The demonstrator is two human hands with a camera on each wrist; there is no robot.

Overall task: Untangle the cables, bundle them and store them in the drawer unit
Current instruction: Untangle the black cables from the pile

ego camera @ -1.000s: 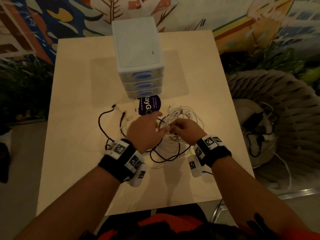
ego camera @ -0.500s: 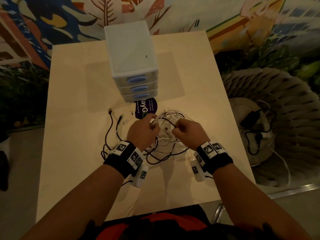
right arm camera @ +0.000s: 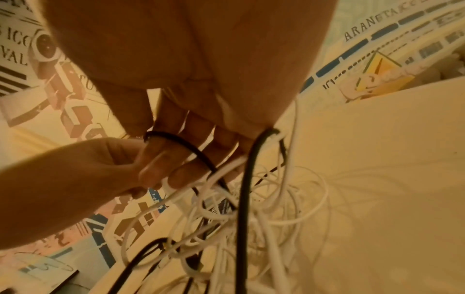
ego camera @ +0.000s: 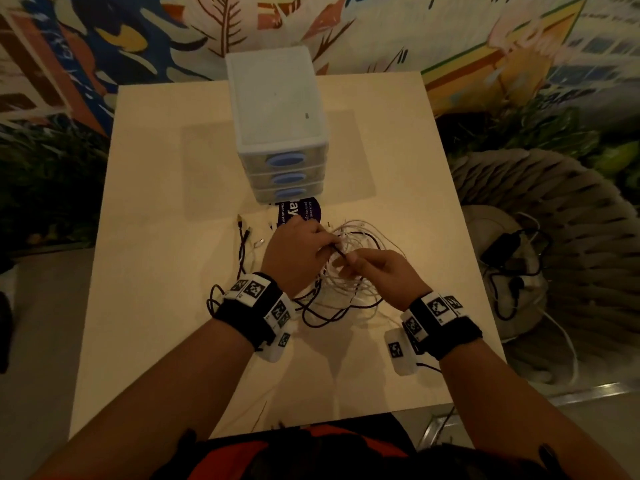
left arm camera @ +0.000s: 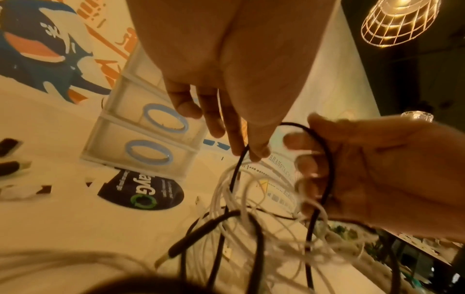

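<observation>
Three drawers of the drawer unit (ego camera: 277, 133), just beyond the fingers, all closed; nothing bundled or stored, so nearly the whole task remains. Tangle of white cables (ego camera: 349, 271) hangs lifted beneath both hands above the table (ego camera: 156, 271). Left hand (ego camera: 294, 258) pinches a black cable (left arm camera: 236, 173) at its fingertips. Right hand (ego camera: 384, 271), fingers curled, holds that cable's loop plus white strands.
</observation>
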